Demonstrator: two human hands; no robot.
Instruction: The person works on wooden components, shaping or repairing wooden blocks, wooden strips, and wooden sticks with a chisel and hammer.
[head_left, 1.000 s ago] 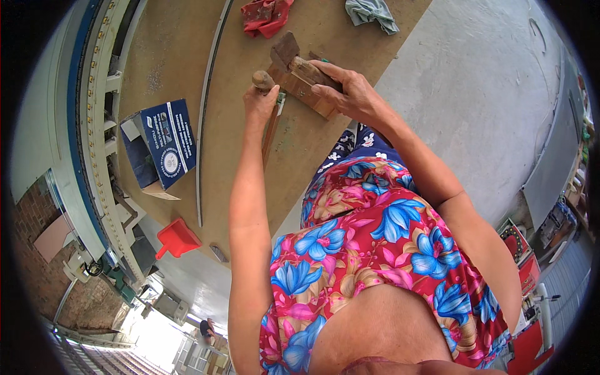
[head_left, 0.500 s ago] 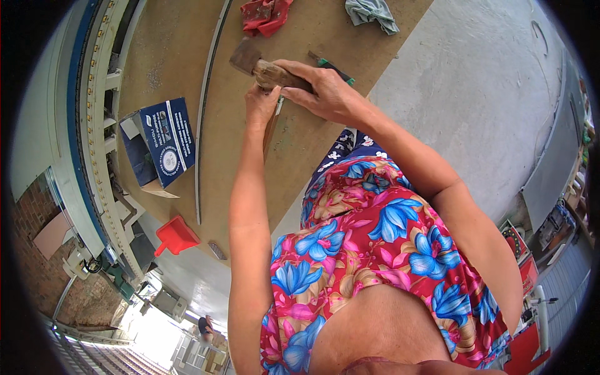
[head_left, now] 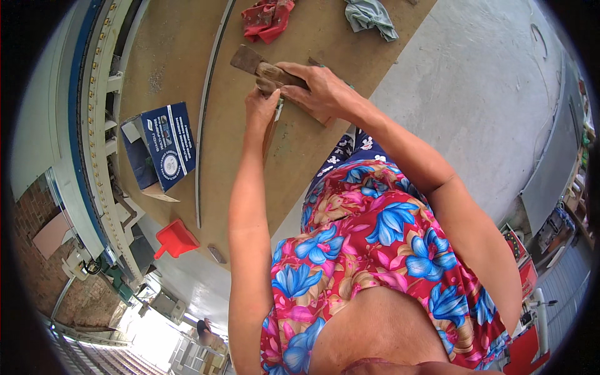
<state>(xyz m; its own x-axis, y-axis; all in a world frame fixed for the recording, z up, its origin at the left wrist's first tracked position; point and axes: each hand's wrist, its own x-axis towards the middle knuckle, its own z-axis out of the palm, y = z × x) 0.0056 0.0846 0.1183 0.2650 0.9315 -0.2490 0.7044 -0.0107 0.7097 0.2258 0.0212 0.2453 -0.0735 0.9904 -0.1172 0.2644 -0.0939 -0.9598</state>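
Note:
My right hand (head_left: pixel 328 87) is closed around a tool with a worn wooden handle (head_left: pixel 272 71) and a flat, rusty-brown head (head_left: pixel 247 59). My left hand (head_left: pixel 262 106) is pinched close beside it, thumb up, on a rounded wooden piece (head_left: pixel 267 84). A flat wooden strip (head_left: pixel 320 115) comes out below my right hand; whether it joins the tool cannot be told. A narrow brown length (head_left: pixel 270 139) with a pale bit near its top runs down beside my left wrist. A green and dark tool lies mostly hidden behind my right hand.
The brown board surface holds a red cloth (head_left: pixel 267 20), a grey cloth (head_left: pixel 370 19), an open blue box (head_left: pixel 167 147) and a long metal strip (head_left: pixel 203 125). A red dustpan (head_left: pixel 177 239) and a small block (head_left: pixel 217 254) lie lower left. A person (head_left: pixel 204 331) stands far off.
The brown-headed tool has shifted slightly down and tilted. My right hand has turned a little, the wooden strip below it now shows, and the green tool is more covered.

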